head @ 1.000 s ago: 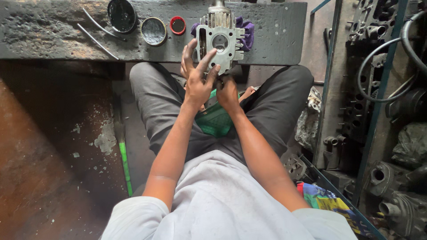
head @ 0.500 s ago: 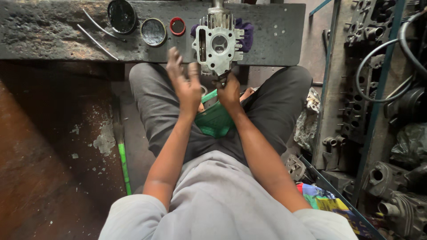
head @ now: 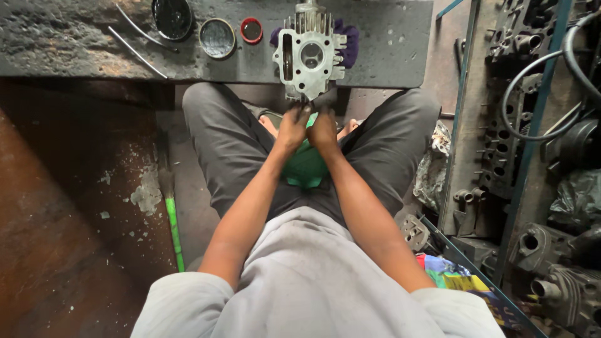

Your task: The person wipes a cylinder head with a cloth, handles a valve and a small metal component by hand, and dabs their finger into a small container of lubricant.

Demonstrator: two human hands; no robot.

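At the far left I see a green-handled tool [head: 171, 225] lying on the stained floor. On the grey bench [head: 388, 56] above sit two bent metal rods [head: 138, 44], a dark round bowl [head: 172, 17], a round metal lid [head: 217, 38] and a small red cap [head: 251, 30]. My left hand [head: 292, 127] and right hand [head: 323, 130] meet side by side over my lap, just below the bench's edge, both on a green cloth [head: 305, 166] that lies between my knees. The fingers look curled and pressed together, though I cannot tell exactly what they pinch. Just above them the finned metal cylinder head [head: 308, 55] stands on the bench, a purple rag [head: 347, 44] behind it. To the right, racks hold grimy engine parts [head: 544, 263] and a black hose [head: 532, 94].
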